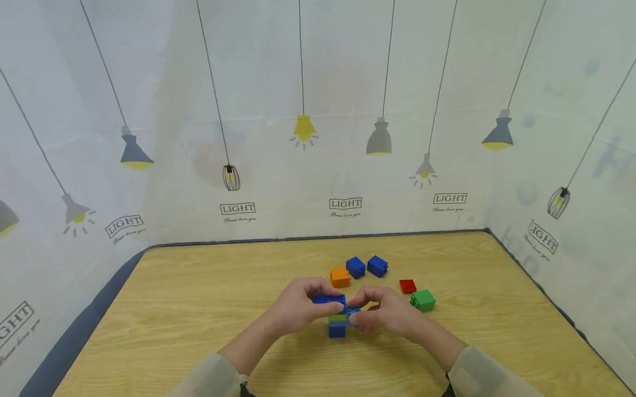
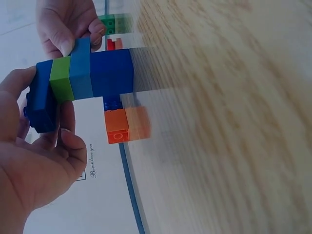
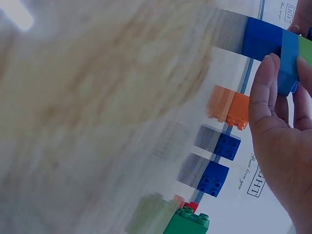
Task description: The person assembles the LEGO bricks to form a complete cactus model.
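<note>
Blue bricks [image 2: 113, 73] (3) and 1 green brick [image 2: 61, 79] are stacked, pinched by left fingers [image 2: 20, 81] and right fingers [image 3: 264, 87].

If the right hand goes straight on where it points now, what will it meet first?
Beyond the lighter blue brick it pinches, the right hand would probably meet the left hand first, though depth is unclear.

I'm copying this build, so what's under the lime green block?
Under the lime green block is a lighter blue block, then a dark blue block standing on the table. The faces where the blocks meet are covered and can't be seen.
</note>
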Motion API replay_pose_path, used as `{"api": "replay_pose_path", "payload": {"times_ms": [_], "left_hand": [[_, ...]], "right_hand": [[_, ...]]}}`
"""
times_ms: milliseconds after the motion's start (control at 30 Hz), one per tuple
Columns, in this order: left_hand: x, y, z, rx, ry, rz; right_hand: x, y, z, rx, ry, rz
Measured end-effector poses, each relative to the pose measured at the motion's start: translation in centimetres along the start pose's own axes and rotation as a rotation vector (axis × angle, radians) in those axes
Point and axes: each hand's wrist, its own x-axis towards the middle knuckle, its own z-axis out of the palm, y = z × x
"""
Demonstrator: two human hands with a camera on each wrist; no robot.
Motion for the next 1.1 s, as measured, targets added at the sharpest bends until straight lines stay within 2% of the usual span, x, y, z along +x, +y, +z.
{"api": "replay_pose_path", "payload": {"times_ms": [400, 600, 767, 933, 1100], "left_hand": [[0.0, 0.3, -0.4, 0.106, 0.001, 0.030], [0.6, 0.2, -1.4, 0.151, 0.039, 0.007], [1.5, -0.6, -2.6, 0.150, 0.085, -0.001], [2.7, -1.9, -3.5, 0.143, 0.084, -0.026], [4.3, -3.3, -3.8, 0.154, 0.089, -0.061]], "right_hand": [[0.0, -0.1, 0.0, -0.011, 0.004, 0.005], [0.1, 0.1, -0.1, -0.003, 0.002, 0.008], [0.0, 0.2, -0.1, -0.004, 0.004, 0.008], [0.0, 0.1, -0.1, -0.012, 0.007, 0.012], [0.1, 0.1, -0.1, -0.016, 0.006, 0.011]]}}
